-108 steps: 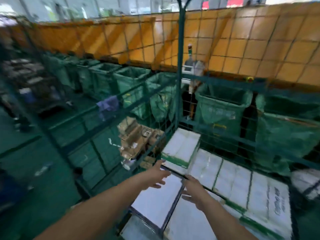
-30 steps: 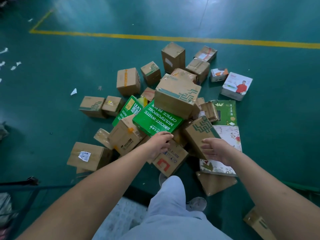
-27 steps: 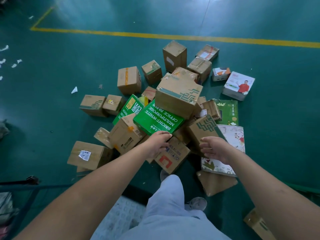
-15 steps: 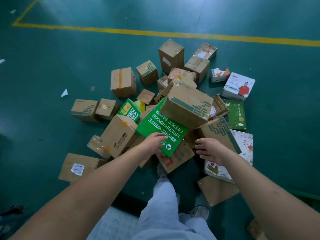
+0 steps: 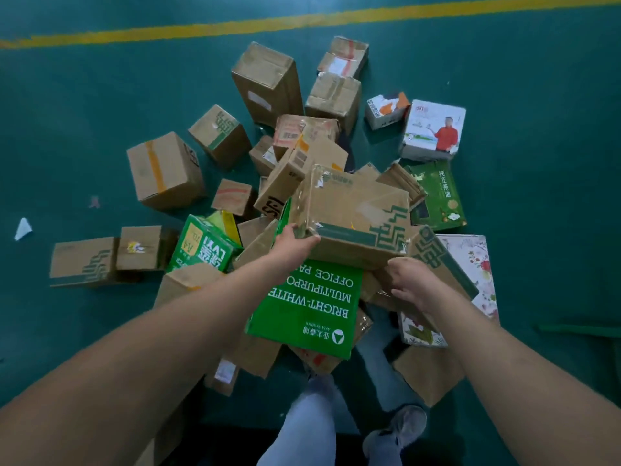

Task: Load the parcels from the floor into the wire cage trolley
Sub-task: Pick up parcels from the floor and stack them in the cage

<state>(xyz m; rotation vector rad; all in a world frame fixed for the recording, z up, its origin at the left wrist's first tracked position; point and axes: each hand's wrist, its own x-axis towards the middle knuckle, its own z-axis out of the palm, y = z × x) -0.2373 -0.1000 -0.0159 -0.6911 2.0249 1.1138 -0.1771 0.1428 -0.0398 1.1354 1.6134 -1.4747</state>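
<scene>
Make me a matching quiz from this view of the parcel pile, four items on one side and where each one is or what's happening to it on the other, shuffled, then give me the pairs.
Things:
1. brown box with green maze pattern
2. green office paper box
3. white box with a person in red
4. yellow floor line

States or places:
A. runs across the floor beyond the pile
B. gripped at its near left corner by the left hand
C. lies under the gripped box, print upside down
D. sits at the far right edge of the pile

Pairs: 1-B, 2-C, 3-D, 4-A

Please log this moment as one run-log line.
left hand: grips brown box corner | right hand: open, near box | trolley: unseen
</scene>
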